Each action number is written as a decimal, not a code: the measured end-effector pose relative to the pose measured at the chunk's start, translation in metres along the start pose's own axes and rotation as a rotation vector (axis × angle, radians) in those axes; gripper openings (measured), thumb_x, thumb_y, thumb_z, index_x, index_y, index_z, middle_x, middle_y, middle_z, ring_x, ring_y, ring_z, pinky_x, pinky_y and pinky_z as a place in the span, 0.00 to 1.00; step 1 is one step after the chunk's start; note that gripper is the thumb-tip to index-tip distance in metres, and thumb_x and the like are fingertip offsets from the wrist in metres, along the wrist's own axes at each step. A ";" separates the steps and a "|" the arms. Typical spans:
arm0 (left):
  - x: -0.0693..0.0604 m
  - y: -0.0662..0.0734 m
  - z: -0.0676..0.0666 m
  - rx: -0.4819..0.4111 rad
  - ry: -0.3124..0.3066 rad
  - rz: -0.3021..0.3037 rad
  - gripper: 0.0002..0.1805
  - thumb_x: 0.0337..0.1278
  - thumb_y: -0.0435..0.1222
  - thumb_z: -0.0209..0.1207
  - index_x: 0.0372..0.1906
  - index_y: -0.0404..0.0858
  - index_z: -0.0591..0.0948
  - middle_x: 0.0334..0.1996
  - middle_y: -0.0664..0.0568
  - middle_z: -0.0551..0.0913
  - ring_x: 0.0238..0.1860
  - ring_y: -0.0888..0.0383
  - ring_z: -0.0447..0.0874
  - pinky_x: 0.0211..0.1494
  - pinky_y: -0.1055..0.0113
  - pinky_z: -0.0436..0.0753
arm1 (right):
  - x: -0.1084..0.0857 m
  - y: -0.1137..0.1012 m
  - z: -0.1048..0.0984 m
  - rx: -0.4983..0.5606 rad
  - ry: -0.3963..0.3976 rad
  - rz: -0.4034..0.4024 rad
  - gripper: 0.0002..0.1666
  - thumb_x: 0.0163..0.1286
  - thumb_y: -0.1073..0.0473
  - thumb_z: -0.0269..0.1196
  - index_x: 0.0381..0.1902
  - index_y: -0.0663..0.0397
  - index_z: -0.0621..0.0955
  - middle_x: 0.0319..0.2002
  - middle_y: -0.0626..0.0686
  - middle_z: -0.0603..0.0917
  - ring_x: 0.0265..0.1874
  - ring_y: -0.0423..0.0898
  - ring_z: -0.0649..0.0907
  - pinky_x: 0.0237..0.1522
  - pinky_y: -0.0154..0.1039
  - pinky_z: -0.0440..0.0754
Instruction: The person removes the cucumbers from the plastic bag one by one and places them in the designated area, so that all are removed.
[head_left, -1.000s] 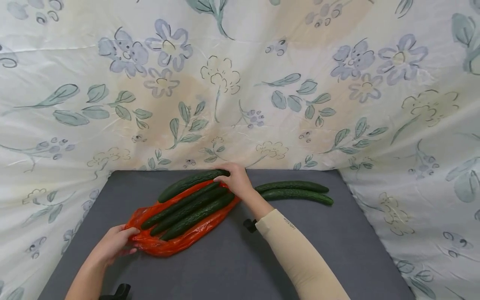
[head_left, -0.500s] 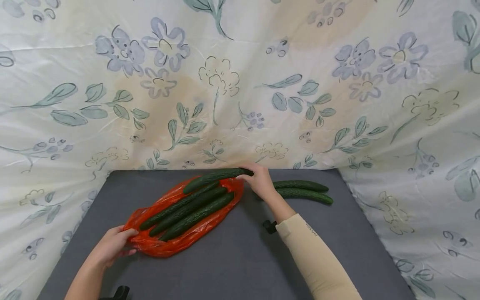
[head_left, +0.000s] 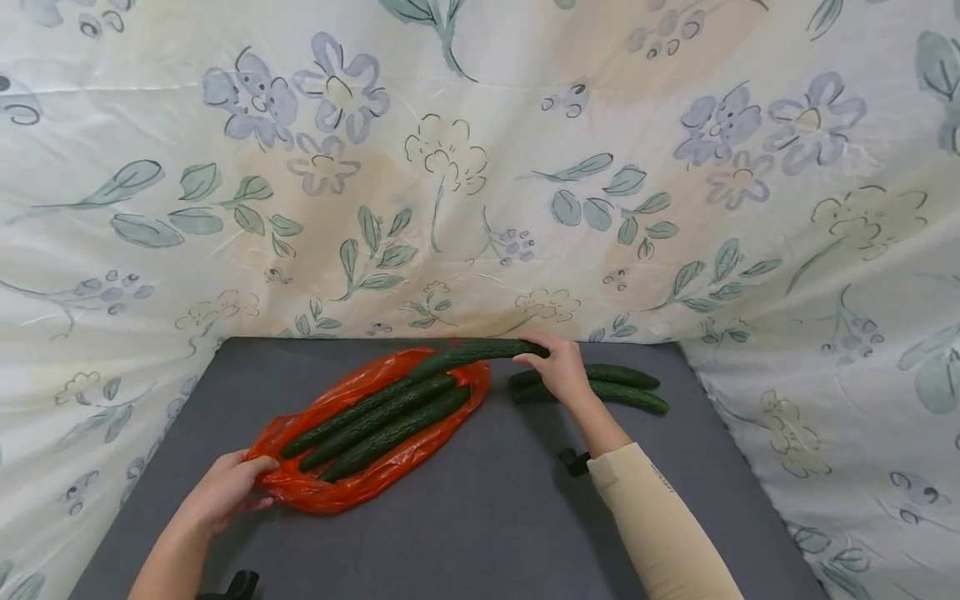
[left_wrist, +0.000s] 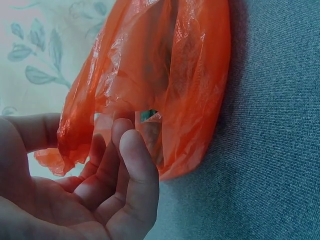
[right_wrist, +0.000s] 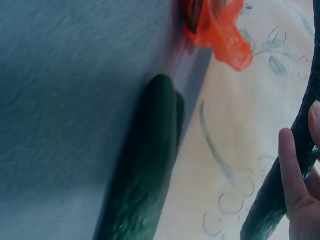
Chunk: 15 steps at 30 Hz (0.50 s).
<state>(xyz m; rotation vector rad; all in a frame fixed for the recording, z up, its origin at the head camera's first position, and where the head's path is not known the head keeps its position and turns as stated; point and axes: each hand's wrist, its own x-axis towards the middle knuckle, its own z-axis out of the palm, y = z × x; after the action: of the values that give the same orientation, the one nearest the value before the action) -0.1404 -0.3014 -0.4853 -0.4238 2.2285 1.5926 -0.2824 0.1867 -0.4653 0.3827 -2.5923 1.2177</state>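
Observation:
A red plastic bag (head_left: 352, 496) lies on the grey table, its mouth spread round three cucumbers (head_left: 375, 425). My left hand (head_left: 225, 487) grips the bag's near left end; in the left wrist view the bag's edge (left_wrist: 75, 135) passes between thumb and fingers of the hand (left_wrist: 95, 185). One more cucumber (head_left: 480, 350) is pinched near its right end by my right hand (head_left: 564, 371), its other end over the bag. The right wrist view shows that cucumber (right_wrist: 272, 200) between the fingers of the hand (right_wrist: 302, 195).
Two cucumbers (head_left: 630, 393) lie side by side on the table (head_left: 450, 533) at the right, partly behind my right hand. A floral cloth (head_left: 465, 208) hangs behind the table and down both sides. Small black pieces (head_left: 575, 462) show beneath each forearm.
My right hand has moved to the right, drawing the pinched cucumber along from the bag's upper edge toward the two loose cucumbers. The left hand has kept its hold on the bag.

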 end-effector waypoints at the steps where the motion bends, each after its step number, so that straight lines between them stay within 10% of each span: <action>1: 0.000 0.000 0.000 0.002 0.000 0.003 0.28 0.76 0.39 0.46 0.65 0.18 0.62 0.35 0.50 0.81 0.33 0.58 0.82 0.38 0.62 0.88 | -0.002 0.002 -0.002 0.005 -0.001 0.011 0.26 0.62 0.56 0.72 0.59 0.46 0.84 0.59 0.56 0.84 0.50 0.53 0.87 0.51 0.52 0.85; 15: 0.000 -0.002 0.002 0.017 0.005 0.009 0.28 0.76 0.38 0.45 0.66 0.17 0.61 0.35 0.49 0.82 0.32 0.58 0.83 0.37 0.62 0.88 | -0.031 0.039 -0.028 -0.066 0.027 0.080 0.25 0.64 0.56 0.71 0.60 0.49 0.83 0.61 0.57 0.82 0.38 0.51 0.90 0.40 0.45 0.88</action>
<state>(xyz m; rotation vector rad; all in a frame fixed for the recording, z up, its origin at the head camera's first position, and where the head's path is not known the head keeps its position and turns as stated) -0.1390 -0.3003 -0.4872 -0.4143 2.2492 1.5774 -0.2632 0.2366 -0.4859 0.2500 -2.6399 1.1500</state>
